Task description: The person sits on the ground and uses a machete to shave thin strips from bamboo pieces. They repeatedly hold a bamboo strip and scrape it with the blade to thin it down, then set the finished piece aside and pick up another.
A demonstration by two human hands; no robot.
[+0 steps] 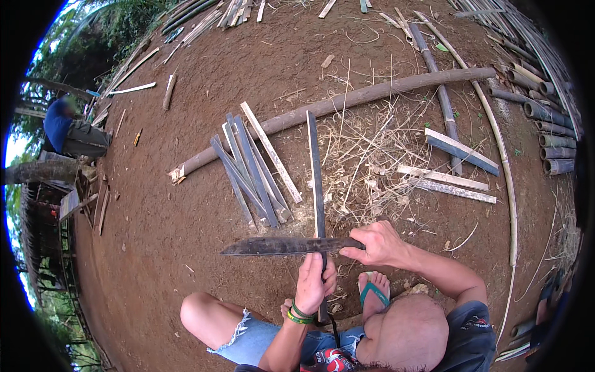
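My right hand (pixel 380 243) is closed round the handle of a machete (pixel 276 247), its dark, stained blade pointing left. That blade lies level across a long bamboo strip (pixel 317 180), pale along one edge and dark along the other. Just below the crossing, my left hand (pixel 313 282) grips the strip, which stretches away from me with its far end by a round pole. The strip's near end shows beneath my left hand, between my knees. Whether the cutting edge bites into the bamboo cannot be made out.
Several split bamboo strips (pixel 254 167) lie bundled ahead to the left, others (pixel 462 150) at right. A long pole (pixel 347 102) crosses the dirt, with a heap of thin shavings (pixel 378 161) beside it. Bamboo tubes (pixel 555 139) are stacked far right. A person (pixel 68 127) sits far left.
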